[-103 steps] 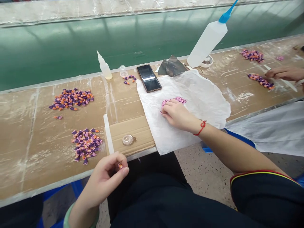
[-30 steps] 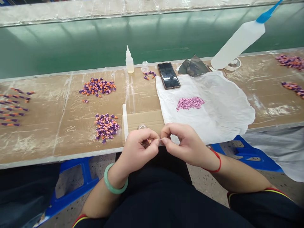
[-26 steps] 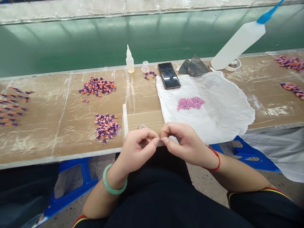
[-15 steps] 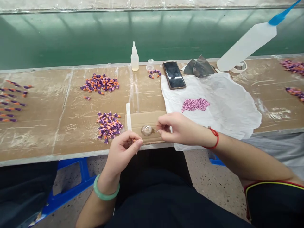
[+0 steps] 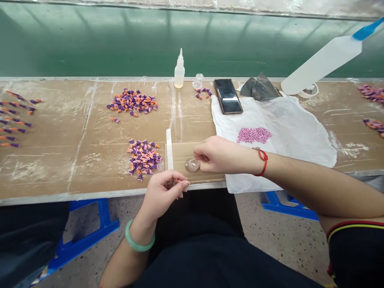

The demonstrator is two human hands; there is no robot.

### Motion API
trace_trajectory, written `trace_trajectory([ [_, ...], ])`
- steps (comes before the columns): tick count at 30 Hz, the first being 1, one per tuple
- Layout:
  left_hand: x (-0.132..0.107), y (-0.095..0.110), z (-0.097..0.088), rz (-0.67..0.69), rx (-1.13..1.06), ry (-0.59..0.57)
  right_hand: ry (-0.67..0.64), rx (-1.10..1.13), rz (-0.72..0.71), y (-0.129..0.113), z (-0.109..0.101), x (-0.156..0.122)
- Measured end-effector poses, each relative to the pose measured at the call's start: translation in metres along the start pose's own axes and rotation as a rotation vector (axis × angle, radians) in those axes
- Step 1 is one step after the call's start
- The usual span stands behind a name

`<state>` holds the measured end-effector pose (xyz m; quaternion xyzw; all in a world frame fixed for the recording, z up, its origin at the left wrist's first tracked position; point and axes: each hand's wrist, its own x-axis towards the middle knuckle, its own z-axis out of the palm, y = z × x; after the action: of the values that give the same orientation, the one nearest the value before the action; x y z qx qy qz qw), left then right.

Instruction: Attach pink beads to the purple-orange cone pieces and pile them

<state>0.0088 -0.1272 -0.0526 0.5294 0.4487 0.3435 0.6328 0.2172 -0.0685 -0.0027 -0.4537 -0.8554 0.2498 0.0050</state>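
My left hand (image 5: pixel 165 191) is at the table's front edge, thumb and fingers pinched on a small piece; only a bit of orange shows between the fingertips. My right hand (image 5: pixel 214 155) is closed in a pinch beside a small round glassy dish (image 5: pixel 192 165), partly covering its right side. Whatever its fingertips hold is hidden. Under the dish lies a cardboard piece (image 5: pixel 181 152), with a white flat stick (image 5: pixel 169 148) along its left side. Left of the stick is a pile of small purple, pink and orange cone-shaped pieces (image 5: pixel 145 157).
Behind lie another pile of such pieces (image 5: pixel 133 101), a small dropper bottle (image 5: pixel 179 72), a clear cap (image 5: pixel 198 81) and a phone (image 5: pixel 228 96). Tiny pink pieces (image 5: pixel 254 135) rest on a white cloth (image 5: pixel 288 140). A large squeeze bottle (image 5: pixel 321 66) leans near a tape roll (image 5: pixel 310 91).
My right hand has moved left toward the round dish and now covers its right edge. My left hand keeps its pinch. The whole view has shifted slightly.
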Motion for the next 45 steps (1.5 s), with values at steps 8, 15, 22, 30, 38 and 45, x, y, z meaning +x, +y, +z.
trace_trajectory([
  [8,-0.001,-0.003,0.002,-0.024,-0.118,0.065,-0.083,-0.077,0.043,-0.004,-0.002,0.002],
  [15,-0.003,-0.002,0.007,0.039,-0.329,0.107,0.018,0.152,0.019,-0.005,-0.008,-0.007],
  [22,-0.014,0.015,0.020,0.225,-0.565,0.053,-0.058,1.006,0.048,-0.025,-0.011,-0.035],
  [30,-0.022,0.029,0.031,0.232,-0.576,0.030,-0.068,0.989,-0.009,-0.033,-0.010,-0.046],
  [38,-0.024,0.028,0.030,0.255,-0.516,0.043,-0.015,0.947,-0.049,-0.039,-0.013,-0.052],
  [45,-0.022,0.029,0.033,0.270,-0.486,0.059,0.035,0.882,-0.082,-0.039,-0.014,-0.053],
])
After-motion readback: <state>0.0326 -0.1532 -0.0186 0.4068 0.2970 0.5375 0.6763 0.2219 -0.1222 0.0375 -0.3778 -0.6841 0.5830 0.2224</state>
